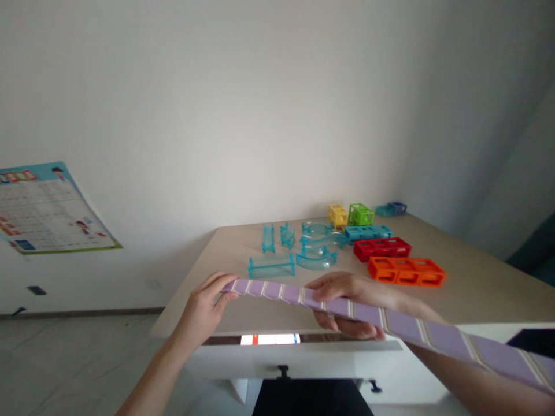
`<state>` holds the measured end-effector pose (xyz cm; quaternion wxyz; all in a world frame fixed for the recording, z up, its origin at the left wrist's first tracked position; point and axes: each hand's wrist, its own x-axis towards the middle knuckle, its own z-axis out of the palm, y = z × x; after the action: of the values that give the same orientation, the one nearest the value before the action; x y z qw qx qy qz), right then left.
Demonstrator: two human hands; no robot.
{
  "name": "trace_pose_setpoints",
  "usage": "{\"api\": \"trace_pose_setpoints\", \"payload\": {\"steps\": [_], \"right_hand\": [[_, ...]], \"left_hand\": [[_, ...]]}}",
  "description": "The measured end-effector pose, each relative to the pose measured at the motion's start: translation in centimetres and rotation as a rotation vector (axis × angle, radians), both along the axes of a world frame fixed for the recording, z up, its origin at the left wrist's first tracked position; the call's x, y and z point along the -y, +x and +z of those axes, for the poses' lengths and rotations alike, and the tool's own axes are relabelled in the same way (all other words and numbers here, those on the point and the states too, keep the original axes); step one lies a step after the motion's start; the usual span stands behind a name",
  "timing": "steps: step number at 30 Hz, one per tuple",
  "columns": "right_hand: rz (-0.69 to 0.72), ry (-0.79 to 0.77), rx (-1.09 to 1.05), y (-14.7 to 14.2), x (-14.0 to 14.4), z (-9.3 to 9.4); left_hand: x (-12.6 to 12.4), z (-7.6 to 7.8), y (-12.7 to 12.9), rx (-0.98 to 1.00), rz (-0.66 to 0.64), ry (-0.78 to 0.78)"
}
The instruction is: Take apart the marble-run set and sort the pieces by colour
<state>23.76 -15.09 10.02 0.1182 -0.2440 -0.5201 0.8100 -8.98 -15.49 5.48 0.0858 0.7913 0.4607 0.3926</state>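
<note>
A long purple strip with pale stripes [277,292], like a necktie, stretches across the near edge of the table. My left hand [203,309] pinches its left end between thumb and fingers. My right hand [351,303] grips it further along, fingers wrapped under it. The strip runs on past my right forearm toward the lower right corner. Both hands hover over the front edge of the beige tabletop [477,289].
Toy blocks lie at the back: clear blue track pieces [271,266], curved blue pieces [316,257], an orange block [406,271], a red block [381,248], a teal block [368,232], yellow [337,215] and green [361,214] cubes. A drawer [269,339] is slightly ajar. A poster [47,211] hangs at left.
</note>
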Motion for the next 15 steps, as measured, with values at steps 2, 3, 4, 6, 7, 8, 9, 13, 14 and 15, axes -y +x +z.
{"api": "trace_pose_setpoints", "payload": {"steps": [2, 3, 4, 6, 7, 8, 9, 13, 14, 15], "right_hand": [[-0.045, 0.007, -0.011, -0.5, 0.6, 0.5], [-0.069, -0.001, -0.017, -0.8, 0.9, 0.7], [-0.083, -0.016, -0.02, -1.2, 1.2, 0.9], [-0.106, -0.052, -0.045, -1.9, 1.6, 1.1], [-0.112, -0.066, -0.063, -2.3, 1.5, 1.1], [-0.121, -0.073, -0.087, -2.7, 1.4, 1.2], [-0.138, -0.07, -0.108, -3.1, 1.1, 1.4], [-0.206, 0.155, -0.039, -4.0, -1.2, 4.2], [-0.191, 0.261, 0.035, -3.8, -2.0, 5.6], [-0.176, 0.38, 0.13, -3.5, -2.7, 7.1]], "left_hand": [[-1.0, 0.0, -0.5, 0.123, -0.038, -0.031], [-1.7, 0.0, -0.7, 0.227, -0.062, -0.049], [-2.5, 0.2, -0.8, 0.361, -0.089, -0.069], [-4.5, 1.2, -0.6, 0.675, -0.165, -0.112], [-5.5, 1.9, -0.3, 0.826, -0.219, -0.141], [-6.5, 2.9, 0.2, 0.941, -0.285, -0.172], [-7.5, 4.1, 0.8, 1.011, -0.339, -0.187], [-10.9, 9.9, 3.4, 1.082, -0.45, -0.102], [-11.5, 11.4, 4.0, 1.067, -0.477, -0.057], [-11.9, 12.7, 4.4, 1.057, -0.501, 0.005]]}}
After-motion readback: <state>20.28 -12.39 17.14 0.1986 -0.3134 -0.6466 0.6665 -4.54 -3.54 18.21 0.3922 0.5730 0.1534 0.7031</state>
